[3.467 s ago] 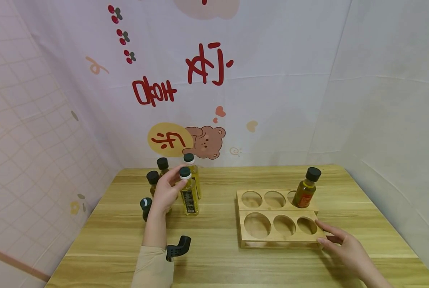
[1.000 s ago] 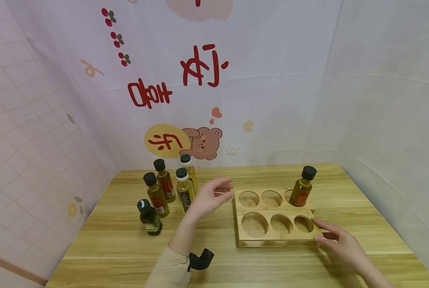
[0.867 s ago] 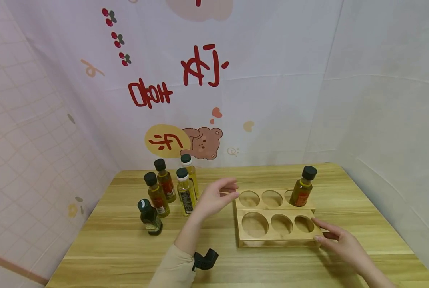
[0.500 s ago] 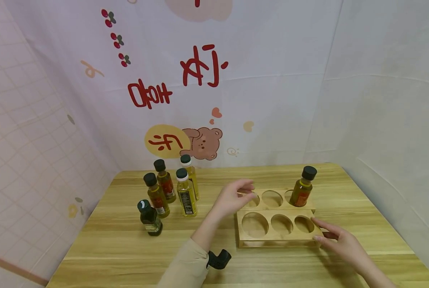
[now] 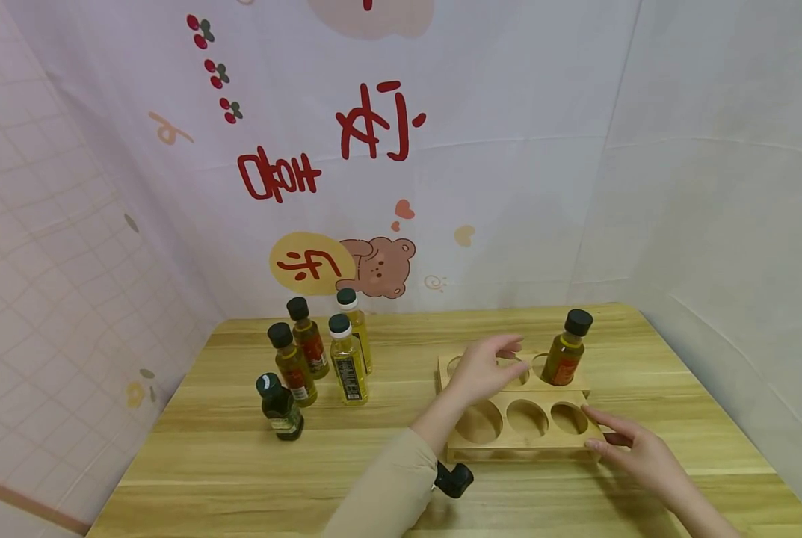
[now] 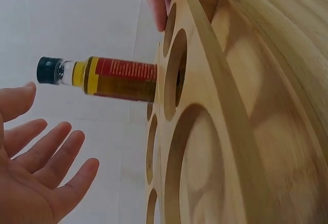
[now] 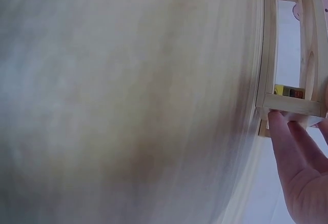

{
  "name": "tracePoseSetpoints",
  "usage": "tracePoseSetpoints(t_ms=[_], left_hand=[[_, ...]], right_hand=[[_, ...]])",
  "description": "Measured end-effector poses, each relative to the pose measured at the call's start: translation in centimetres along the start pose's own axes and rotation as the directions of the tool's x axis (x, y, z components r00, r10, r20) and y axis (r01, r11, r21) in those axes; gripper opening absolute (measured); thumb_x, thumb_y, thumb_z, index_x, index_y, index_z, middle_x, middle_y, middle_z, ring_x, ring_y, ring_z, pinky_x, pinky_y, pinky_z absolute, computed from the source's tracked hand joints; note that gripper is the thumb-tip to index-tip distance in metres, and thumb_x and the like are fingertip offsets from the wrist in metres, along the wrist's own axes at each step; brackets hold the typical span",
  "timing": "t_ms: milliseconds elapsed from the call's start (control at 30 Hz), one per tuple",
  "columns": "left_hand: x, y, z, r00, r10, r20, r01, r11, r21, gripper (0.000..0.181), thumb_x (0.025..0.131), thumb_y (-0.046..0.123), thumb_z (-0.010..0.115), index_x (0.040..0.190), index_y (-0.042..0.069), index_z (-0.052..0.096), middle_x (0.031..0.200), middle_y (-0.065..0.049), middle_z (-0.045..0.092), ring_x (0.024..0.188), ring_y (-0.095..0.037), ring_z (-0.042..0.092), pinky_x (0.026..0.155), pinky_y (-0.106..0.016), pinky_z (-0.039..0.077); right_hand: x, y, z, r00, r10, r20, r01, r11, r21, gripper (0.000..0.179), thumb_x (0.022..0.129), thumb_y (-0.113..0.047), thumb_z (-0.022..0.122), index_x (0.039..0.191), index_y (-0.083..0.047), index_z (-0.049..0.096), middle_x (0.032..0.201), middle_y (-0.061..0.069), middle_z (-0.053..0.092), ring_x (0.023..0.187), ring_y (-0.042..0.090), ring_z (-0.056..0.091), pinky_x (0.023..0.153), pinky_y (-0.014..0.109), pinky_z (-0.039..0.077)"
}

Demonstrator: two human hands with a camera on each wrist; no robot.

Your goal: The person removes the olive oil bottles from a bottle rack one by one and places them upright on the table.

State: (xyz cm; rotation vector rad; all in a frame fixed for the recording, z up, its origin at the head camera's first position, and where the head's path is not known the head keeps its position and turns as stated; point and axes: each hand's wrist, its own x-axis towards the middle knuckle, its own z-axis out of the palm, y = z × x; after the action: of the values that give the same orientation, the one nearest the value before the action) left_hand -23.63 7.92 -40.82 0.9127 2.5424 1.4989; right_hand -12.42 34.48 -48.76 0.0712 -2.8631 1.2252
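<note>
A two-step wooden bottle rack (image 5: pixel 504 439) with round holes sits on the right half of the table. One oil bottle with a dark cap and red label (image 5: pixel 563 362) stands in the back row's right hole. My left hand (image 5: pixel 484 371) hovers over the back row, left of this bottle, holding nothing. In the left wrist view its spread fingers (image 6: pixel 56 152) are apart from the capped bottle (image 6: pixel 123 78). At the rack's right front corner, my right hand (image 5: pixel 643 457) grips the edge between thumb and fingers; the right wrist view has its fingers (image 7: pixel 289 147) against the end panel.
On the left stand two clear yellow-oil bottles (image 5: pixel 350 368), two red-labelled oil bottles (image 5: pixel 296 373) and a short dark green bottle (image 5: pixel 282 411). A white printed cloth (image 5: pixel 508 164) hangs behind the wooden table (image 5: pixel 239 478).
My left hand has left the bottle group and moved right, empty, until above the rack. The right hand keeps its hold on the corner. The bottles stand where they were.
</note>
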Motion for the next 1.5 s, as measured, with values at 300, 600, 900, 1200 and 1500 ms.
tracePoseSetpoints(t_ms=[300,600,900,1200,1500], left_hand=[[2.2,1.1,2.4,1.000,0.030,0.002,-0.030,0.998,0.053,0.048,0.094,0.029,0.071,0.139,0.015,0.059,0.129,0.003,0.064,0.114,-0.009,0.061,0.087,-0.017,0.048],[3.8,1.3,3.5,0.999,-0.027,-0.042,0.029,0.998,0.052,0.051,0.093,0.037,0.070,0.140,0.021,0.057,0.132,0.010,0.061,0.118,-0.005,0.058,0.092,-0.021,0.047],[4.5,1.3,4.0,0.997,-0.062,-0.047,0.061,0.998,-0.030,0.052,0.094,0.037,0.070,0.142,0.023,0.055,0.135,0.011,0.059,0.123,-0.009,0.055,0.097,-0.027,0.047],[5.1,2.2,4.4,0.998,-0.043,-0.049,0.038,0.994,-0.099,0.056,0.092,0.036,0.072,0.144,0.022,0.054,0.136,0.008,0.059,0.124,-0.009,0.054,0.097,-0.028,0.047],[5.5,2.4,5.1,0.997,-0.036,-0.063,0.028,0.993,-0.112,0.057,0.090,0.032,0.075,0.143,0.024,0.055,0.131,0.010,0.062,0.121,-0.008,0.056,0.096,-0.030,0.048]], right_hand=[[-0.1,0.0,0.0,1.000,-0.016,-0.018,0.015,1.000,-0.023,0.057,0.090,-0.027,0.074,0.140,-0.003,0.056,0.136,0.021,0.056,0.098,0.014,0.065,0.075,0.023,0.053],[-0.2,-0.4,0.0,1.000,-0.008,-0.018,0.007,1.000,-0.027,0.057,0.090,-0.027,0.074,0.139,-0.003,0.056,0.135,0.024,0.056,0.100,0.028,0.067,0.074,0.024,0.053],[-0.2,-0.4,0.1,1.000,-0.013,-0.016,0.013,1.000,-0.017,0.057,0.090,-0.026,0.074,0.139,-0.002,0.056,0.135,0.023,0.057,0.102,0.033,0.066,0.074,0.027,0.055],[-0.2,-0.6,0.1,1.000,-0.023,-0.016,0.023,0.999,-0.022,0.057,0.090,-0.026,0.074,0.138,-0.002,0.057,0.135,0.023,0.057,0.099,0.029,0.067,0.074,0.028,0.056],[-0.2,-0.6,0.1,0.997,-0.057,-0.045,0.055,0.998,-0.029,0.054,0.089,-0.024,0.075,0.136,-0.002,0.059,0.133,0.021,0.059,0.095,0.005,0.063,0.076,0.025,0.054]])
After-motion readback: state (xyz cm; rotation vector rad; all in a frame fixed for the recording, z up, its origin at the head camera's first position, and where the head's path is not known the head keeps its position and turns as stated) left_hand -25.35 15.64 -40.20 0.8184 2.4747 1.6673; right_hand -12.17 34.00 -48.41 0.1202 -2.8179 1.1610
